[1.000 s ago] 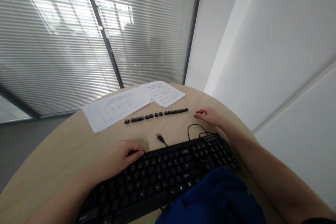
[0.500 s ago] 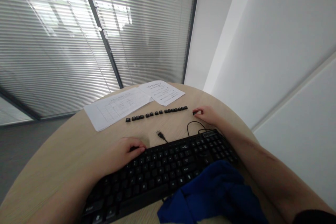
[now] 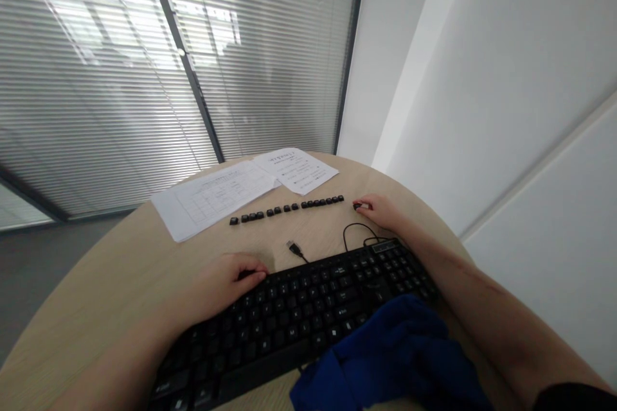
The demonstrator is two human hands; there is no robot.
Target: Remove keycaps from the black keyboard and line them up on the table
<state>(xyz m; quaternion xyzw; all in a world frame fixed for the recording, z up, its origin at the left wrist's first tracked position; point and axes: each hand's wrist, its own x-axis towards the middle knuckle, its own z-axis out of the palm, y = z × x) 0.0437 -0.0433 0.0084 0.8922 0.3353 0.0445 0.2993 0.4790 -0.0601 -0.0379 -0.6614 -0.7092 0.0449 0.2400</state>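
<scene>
A black keyboard (image 3: 284, 311) lies slanted on the table in front of me. My left hand (image 3: 236, 279) is closed on its far edge, thumb over the top and fingers curled at the back. Farther off to the right, my right hand (image 3: 376, 209) pinches a small black keycap (image 3: 357, 206) close to the tabletop. It is just past the right end of a row of several black keycaps (image 3: 277, 210), which stretches across the table beyond the keyboard. Whether the pinched keycap touches the table I cannot tell.
A USB plug (image 3: 294, 248) and its black cable (image 3: 354, 225) lie behind the keyboard. A blue cloth (image 3: 390, 353) covers its near right part. Printed paper sheets (image 3: 216, 196) rest toward the far edge of the round wooden table (image 3: 110, 270). A white wall stands at the right.
Hardly anything differs; the view has shifted slightly. Both hands keep their holds in nearly the same places.
</scene>
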